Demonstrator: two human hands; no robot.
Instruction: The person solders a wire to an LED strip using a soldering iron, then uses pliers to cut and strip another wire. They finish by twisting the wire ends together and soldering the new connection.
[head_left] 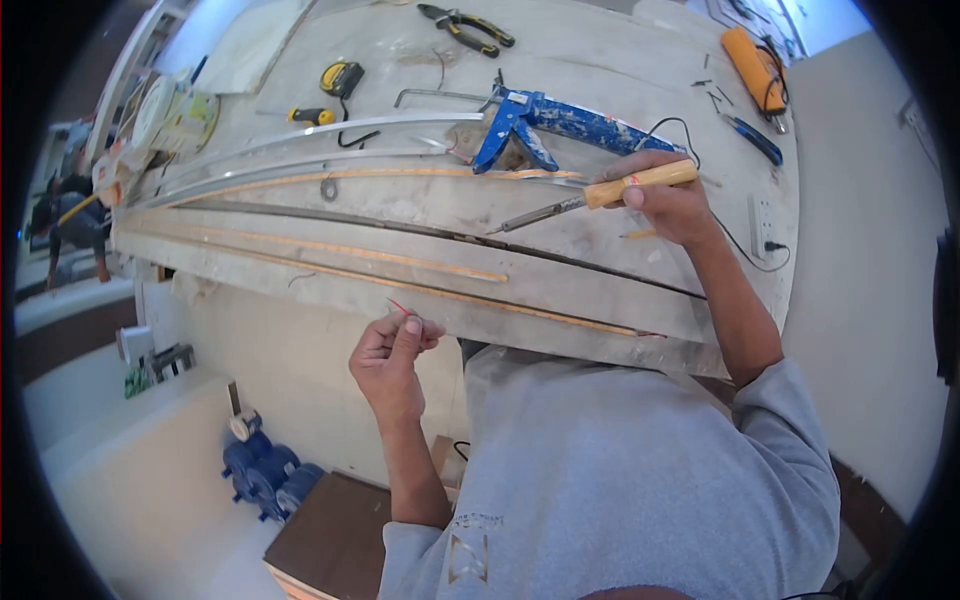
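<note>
My right hand is wrapped around the wooden handle of a soldering iron, whose metal tip points left over the table. Lower down, at the table's front edge, my left hand pinches a thin red wire between thumb and fingers. Long yellowish LED strips lie along the table, between my two hands and off to the left. Short wire ends stick out at the right end of the front strip. Just beyond my right hand rests a blue caulking gun.
Pliers, a tape measure, a screwdriver and a utility knife lie on the white table. A power strip and an orange tool are at right. Another person bends at far left.
</note>
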